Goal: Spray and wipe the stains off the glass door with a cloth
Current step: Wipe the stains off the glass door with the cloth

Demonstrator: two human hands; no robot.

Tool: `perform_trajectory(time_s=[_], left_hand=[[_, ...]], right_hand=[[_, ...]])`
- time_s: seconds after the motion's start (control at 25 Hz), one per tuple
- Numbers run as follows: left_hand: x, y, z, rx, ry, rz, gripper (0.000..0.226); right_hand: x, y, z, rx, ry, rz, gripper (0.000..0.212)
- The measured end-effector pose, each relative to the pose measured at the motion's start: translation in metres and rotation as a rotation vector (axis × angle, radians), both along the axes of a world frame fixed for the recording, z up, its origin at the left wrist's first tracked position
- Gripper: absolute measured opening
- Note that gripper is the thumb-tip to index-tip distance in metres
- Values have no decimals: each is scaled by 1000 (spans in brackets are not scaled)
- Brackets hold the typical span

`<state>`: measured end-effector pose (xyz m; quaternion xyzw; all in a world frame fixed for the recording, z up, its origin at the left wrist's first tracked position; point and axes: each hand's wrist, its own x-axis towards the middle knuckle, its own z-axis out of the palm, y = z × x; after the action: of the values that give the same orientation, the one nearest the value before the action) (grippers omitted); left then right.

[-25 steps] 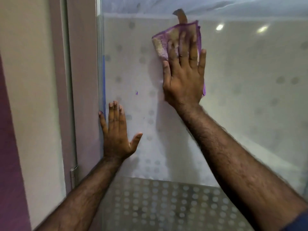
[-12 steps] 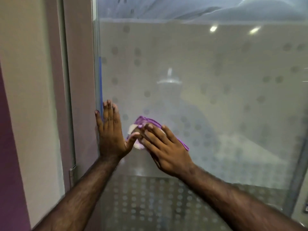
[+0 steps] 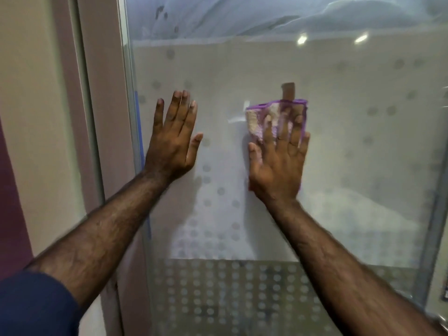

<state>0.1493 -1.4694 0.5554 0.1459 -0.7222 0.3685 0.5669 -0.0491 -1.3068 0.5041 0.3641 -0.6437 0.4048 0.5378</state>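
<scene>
Clearly we are in the wiping part of the job, with no spray bottle anywhere in view. We are pressing the right hand (image 3: 276,166) flat against the glass door (image 3: 351,154), its fingers (image 3: 268,132) spread wide and pinning the purple cloth (image 3: 276,117) to the pane rather than gripping it; the cloth is showing above the fingertips and a thin strip of it is peeking out along the hand's outer edge. We are resting the left hand (image 3: 173,146) on the same pane just beside the door's left edge, well apart from the cloth, with its fingers (image 3: 178,110) open and extended and nothing held in them. The cloth is sitting about mid-height on the frosted, dotted part of the glass. Up in the clear band near the top we are seeing dark smudges (image 3: 161,14) that the cloth is not reaching, so we are judging that at least that patch is left to do. Whether the frosted area around the cloth is already clean is hard to say, since the dot pattern and reflections are masking any marks there. We are also leaving the lower dotted strip (image 3: 230,299) untouched at this moment, and we cannot tell if it is needing work.
</scene>
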Motion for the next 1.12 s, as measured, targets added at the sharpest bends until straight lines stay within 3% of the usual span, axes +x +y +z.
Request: perform_trajectory(time_s=[0.12,0.32,0.48,0.6,0.76,0.96,1.12], left_hand=[[-4,-7,11,1,-2,-4,63],[-1,-13,9,-30,-44,22,63],[7,-15,6,-43,-49,38,64],[10,-18,11,-38,-76,50,71],[10,-26,43,-45,-118,60,85],[7,-32,65,-64,-146,63,88],[10,-33,67,-66,-154,28,78]], right_hand=[[31,-29,-10,100,142,79,68],[39,-32,-116,309,382,206,60],[-7,13,-156,320,345,150,56],[-44,43,-114,155,145,15,67],[-66,50,-5,-77,-38,-63,71],[-25,7,71,-76,67,-63,73],[29,-37,39,80,254,86,70]])
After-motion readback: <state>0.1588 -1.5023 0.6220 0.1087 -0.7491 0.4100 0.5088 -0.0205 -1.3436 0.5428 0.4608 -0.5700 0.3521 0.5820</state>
